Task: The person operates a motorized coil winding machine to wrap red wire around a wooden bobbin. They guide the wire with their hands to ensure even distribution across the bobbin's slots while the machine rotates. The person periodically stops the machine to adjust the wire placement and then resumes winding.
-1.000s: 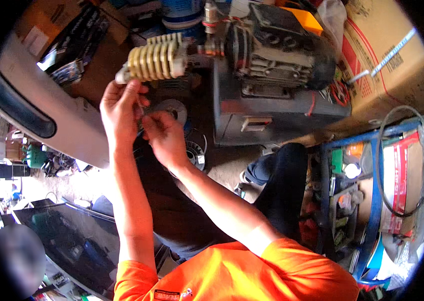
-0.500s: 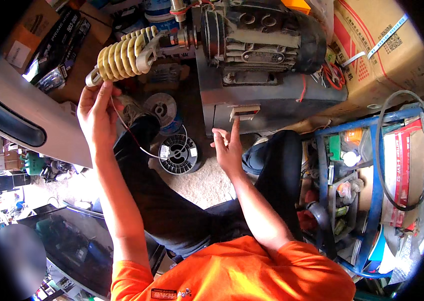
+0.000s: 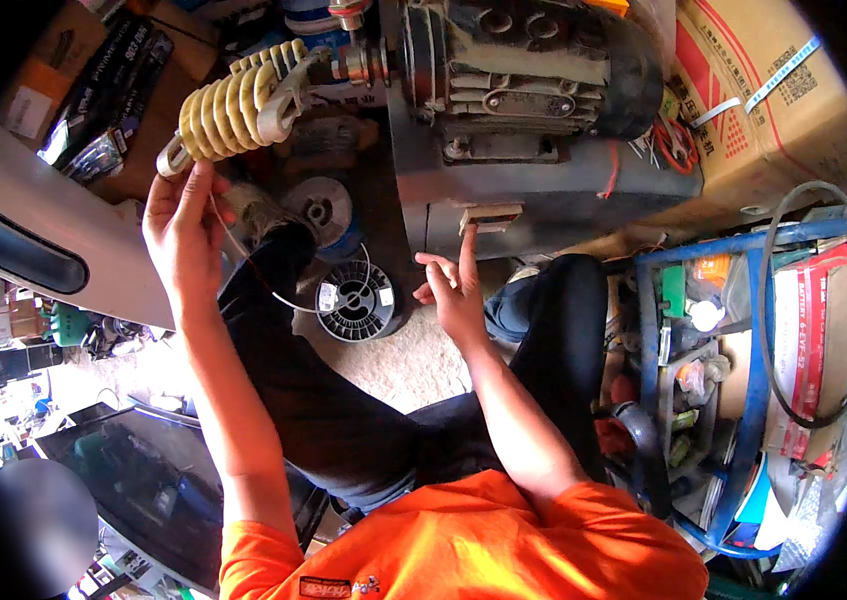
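Note:
My left hand (image 3: pixel 181 232) is raised just below a pale yellow ribbed coil former (image 3: pixel 233 100) mounted on the shaft of a grey winding machine (image 3: pixel 533 130). Its fingers pinch a thin wire (image 3: pixel 243 262) that runs down to a black wire spool (image 3: pixel 355 301) on the floor. My right hand (image 3: pixel 455 288) reaches toward the machine's front, index finger stretched up onto a small switch (image 3: pixel 488 217), the other fingers loosely spread and holding nothing.
A second metal spool (image 3: pixel 318 212) lies behind the black one. Cardboard boxes (image 3: pixel 773 90) stand at the right rear. A blue rack (image 3: pixel 743 380) full of parts and a rubber belt (image 3: pixel 823 300) fills the right. A grey panel (image 3: pixel 53 240) sits left.
My right hand has left the wire near my left hand and swung right to the machine's switch. My left hand stays under the coil former with the wire.

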The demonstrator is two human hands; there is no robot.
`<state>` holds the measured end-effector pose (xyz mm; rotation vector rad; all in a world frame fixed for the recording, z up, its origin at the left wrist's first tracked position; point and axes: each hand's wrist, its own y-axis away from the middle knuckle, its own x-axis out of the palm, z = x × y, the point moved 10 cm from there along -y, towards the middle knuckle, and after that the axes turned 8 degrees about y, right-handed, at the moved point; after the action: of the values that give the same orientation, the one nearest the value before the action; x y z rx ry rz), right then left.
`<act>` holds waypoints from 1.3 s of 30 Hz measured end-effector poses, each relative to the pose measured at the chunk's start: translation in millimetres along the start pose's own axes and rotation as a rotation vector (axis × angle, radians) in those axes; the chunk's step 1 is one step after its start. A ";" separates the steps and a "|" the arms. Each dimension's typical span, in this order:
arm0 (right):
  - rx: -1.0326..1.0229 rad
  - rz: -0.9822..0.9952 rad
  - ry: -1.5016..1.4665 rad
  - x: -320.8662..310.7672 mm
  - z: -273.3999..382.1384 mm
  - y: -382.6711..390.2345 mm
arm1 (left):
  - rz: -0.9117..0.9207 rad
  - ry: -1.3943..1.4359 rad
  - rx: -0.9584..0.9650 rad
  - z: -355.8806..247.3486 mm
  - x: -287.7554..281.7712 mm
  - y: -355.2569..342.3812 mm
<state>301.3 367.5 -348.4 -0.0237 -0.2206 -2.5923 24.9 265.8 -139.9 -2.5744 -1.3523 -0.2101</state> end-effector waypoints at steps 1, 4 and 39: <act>0.000 -0.005 0.012 -0.3 -0.3 0.5 | -0.005 0.005 0.000 -0.1 0.6 0.7; -0.010 -0.010 -0.004 1.1 -1.2 -2.0 | 0.000 0.014 -0.014 -0.3 6.9 3.3; -0.273 0.016 -0.083 164.4 127.6 -13.9 | 0.384 -0.485 -0.037 30.1 7.3 31.6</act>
<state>149.7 315.9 -214.7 -0.2306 0.1048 -2.5892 55.8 262.2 -171.4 -2.9687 -0.9413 0.4861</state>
